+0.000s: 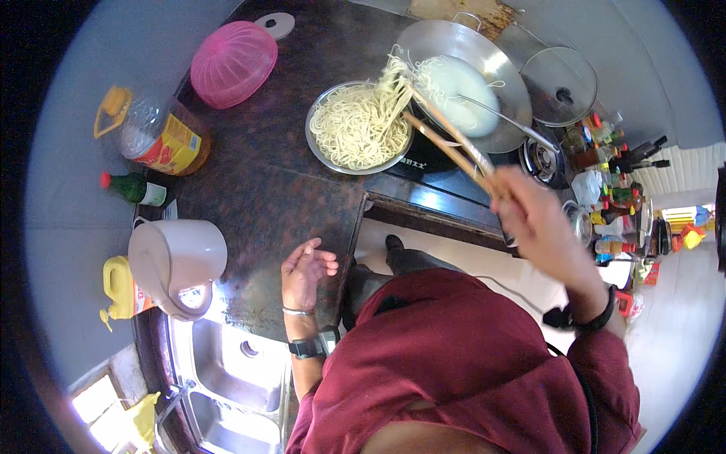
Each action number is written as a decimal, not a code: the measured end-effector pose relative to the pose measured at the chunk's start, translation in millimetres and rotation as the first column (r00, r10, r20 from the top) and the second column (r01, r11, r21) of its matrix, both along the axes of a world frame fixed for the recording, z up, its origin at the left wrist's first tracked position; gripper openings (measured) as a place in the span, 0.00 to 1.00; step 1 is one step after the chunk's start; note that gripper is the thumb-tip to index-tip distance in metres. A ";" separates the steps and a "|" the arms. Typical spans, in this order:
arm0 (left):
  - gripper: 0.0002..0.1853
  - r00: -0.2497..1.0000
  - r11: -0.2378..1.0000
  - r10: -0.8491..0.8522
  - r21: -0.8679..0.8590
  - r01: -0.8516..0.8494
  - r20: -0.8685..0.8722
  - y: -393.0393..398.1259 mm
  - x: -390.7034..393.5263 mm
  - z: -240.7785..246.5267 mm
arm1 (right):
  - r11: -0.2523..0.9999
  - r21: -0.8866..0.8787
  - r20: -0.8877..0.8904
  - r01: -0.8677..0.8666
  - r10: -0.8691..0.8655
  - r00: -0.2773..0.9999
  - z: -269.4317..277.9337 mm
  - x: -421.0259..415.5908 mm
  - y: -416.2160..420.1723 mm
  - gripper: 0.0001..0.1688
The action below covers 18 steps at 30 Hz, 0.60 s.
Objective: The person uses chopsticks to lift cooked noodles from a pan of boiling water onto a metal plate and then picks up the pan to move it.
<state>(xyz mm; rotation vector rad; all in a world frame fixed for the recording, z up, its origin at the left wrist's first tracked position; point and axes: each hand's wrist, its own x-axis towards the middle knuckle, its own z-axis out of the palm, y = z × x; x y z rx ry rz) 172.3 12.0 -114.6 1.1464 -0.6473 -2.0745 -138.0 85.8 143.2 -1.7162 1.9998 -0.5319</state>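
My right hand (524, 213), slightly blurred, grips a pair of long wooden chopsticks (454, 144). Their far ends hold a bundle of pale noodles (397, 85) that stretches between a metal bowl and a large wok. Noodles fill the round bowl (309, 136), which stands on the dark counter. In the wok (408, 40) is cloudy whitish liquid with some noodles at its near left side. A metal utensil with a long handle (522, 126) leans in the liquid and over the wok's rim. My left hand (308, 267) rests at or just above the counter's edge, fingers apart, holding nothing.
A pink mesh basket (233, 65) lies upside down at the back left. Along the left are a large oil bottle (164, 136), a green bottle (133, 189), a plastic pitcher (181, 249) and a sink (238, 363). A glass lid (558, 85) and several condiment bottles (607, 156) stand right.
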 end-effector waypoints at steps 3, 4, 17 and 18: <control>0.18 0.998 0.999 -0.043 0.005 0.043 -0.035 -3.8 -4.2 -0.7 | 0.908 0.410 0.542 0.091 -0.322 0.776 -26.1 23.5 8.1 0.11; 0.18 0.996 0.997 -0.074 0.000 0.074 -0.042 -5.4 -6.1 -0.1 | 0.879 0.450 0.682 0.155 -0.451 0.576 -39.2 29.3 3.8 0.10; 0.18 0.997 0.997 -0.083 -0.007 0.083 -0.008 12.7 33.5 6.7 | 0.731 0.430 0.873 0.529 -0.486 -0.038 -206.4 29.1 -155.9 0.05; 0.18 0.997 0.997 -0.080 0.011 0.080 0.011 14.5 37.7 6.2 | 0.733 0.423 0.886 0.532 -0.458 -0.074 -204.5 40.6 -165.4 0.05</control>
